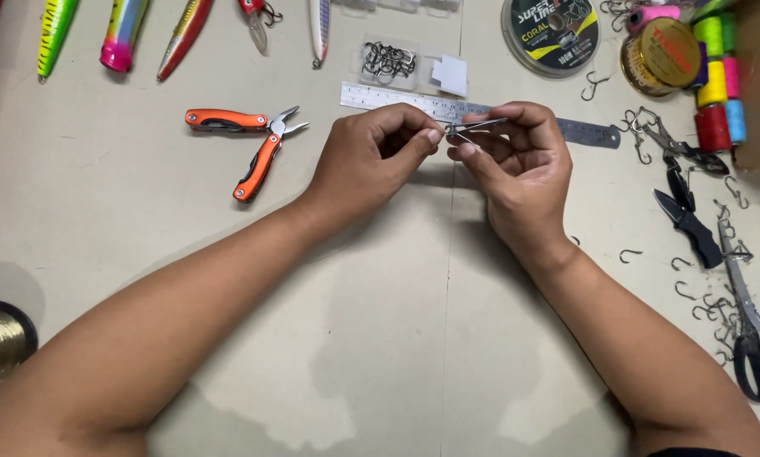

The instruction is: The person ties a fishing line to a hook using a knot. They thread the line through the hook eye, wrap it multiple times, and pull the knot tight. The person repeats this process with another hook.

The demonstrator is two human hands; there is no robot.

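**Small steel hook pinched between two hands over a cluttered desk**

Pale and slightly stained, the desk (397, 338) is carrying fishing gear on every side. Just above its middle, the left hand (371, 156) and the right hand (515, 165) are meeting fingertip to fingertip. Both are closed narrow in a pinch around a thin metal hook (473, 129), whose shank is pointing right and slightly away, in front of a steel ruler (592, 132). Whether a line is running between the hands is too fine to tell.

By its look the hook is handling as a very light, stiff, smooth piece of wire with a sharp point, so it is likely to slip or prick. The shank looks like the safe place to grip, keeping the fingertips off the bend and the barb.

Orange folding pliers (249, 148) are lying open to the left. Bright lures (122, 34) are sitting along the far edge, beside a packet of hooks (388, 61) and a spool of line (553, 34). To the right, loose hooks (685, 288), scissors (757, 338) and coloured thread spools (717, 80) are lying scattered.
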